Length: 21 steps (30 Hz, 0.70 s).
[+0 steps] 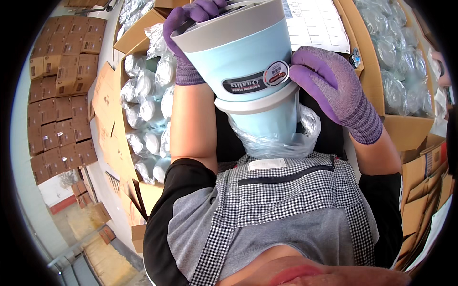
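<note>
A light-blue vacuum flask (238, 62) with a grey top stands tilted in front of my chest. Over its top edge curl the fingers of my left hand (193, 16), closed on the grey part. Gloved in purple and grey like the left, my right hand (329, 78) has its thumb and fingertips together at the edge of a round sticker (275, 74). That sticker overlaps the end of a dark oval label (243, 85) on the flask's side. Below a grey band, the narrower light-blue part sits in a crumpled clear plastic bag (274, 143).
At the left, an open carton (131, 157) holds several plastic-wrapped light-blue items; another full carton (393, 62) stands at the right. A printed white sheet (317, 24) lies beyond the flask. Brown boxes (62, 109) are stacked far left, and flattened cardboard (424, 190) leans at the right.
</note>
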Available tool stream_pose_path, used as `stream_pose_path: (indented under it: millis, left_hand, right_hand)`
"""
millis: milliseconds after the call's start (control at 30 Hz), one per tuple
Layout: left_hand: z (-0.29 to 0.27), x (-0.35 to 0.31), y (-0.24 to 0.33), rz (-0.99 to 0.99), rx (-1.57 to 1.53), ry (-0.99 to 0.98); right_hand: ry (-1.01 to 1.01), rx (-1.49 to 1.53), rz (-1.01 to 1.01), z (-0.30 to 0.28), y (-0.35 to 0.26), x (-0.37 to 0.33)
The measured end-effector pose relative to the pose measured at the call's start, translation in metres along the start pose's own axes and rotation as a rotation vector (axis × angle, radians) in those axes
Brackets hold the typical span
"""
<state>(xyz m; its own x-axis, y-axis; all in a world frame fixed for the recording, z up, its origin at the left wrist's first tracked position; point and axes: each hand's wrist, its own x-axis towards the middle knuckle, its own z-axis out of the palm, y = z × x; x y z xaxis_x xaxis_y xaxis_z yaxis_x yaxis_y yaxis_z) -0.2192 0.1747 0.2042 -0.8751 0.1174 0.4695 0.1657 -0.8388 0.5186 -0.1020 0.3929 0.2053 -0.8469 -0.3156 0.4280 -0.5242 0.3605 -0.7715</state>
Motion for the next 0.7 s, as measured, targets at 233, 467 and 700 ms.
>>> stream_pose_path:
  millis: [233, 467, 700]
  left_hand:
    - [-0.021, 0.008, -0.006, 0.022, 0.232, -0.19]
    - [-0.034, 0.011, 0.0, 0.061, 0.244, -0.195]
    - [-0.024, 0.005, -0.009, 0.226, 0.232, -0.348]
  right_hand:
    - [-0.061, -0.094, 0.085, -0.011, -0.012, 0.005]
    - [0.103, 0.215, 0.167, -0.131, 0.059, 0.024]
    - [-0.8, -1.268, 0.719, -0.093, 0.225, 0.009]
